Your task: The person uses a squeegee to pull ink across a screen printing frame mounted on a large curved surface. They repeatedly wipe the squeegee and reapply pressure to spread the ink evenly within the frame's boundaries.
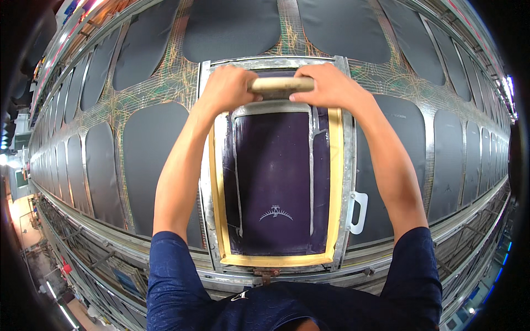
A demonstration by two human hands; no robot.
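Observation:
My left hand (232,88) and my right hand (317,88) both grip a wooden-handled squeegee (280,84), held crosswise over the far end of a screen printing frame (345,160). The frame holds a dark purple screen (273,165) bordered with yellow tape (334,182), with a light outline and a small emblem on it. A grey band, apparently ink, lies just below the squeegee along the screen's upper part. A white metal side handle (358,212) sticks out from the frame's right side.
Rows of dark grey cut panels (150,165) lie on a long printing table (295,30) marked with many fine coloured lines, stretching left and right and beyond the frame. Metal rails (105,248) run along the near edge. Lights and equipment show at the rims of the view.

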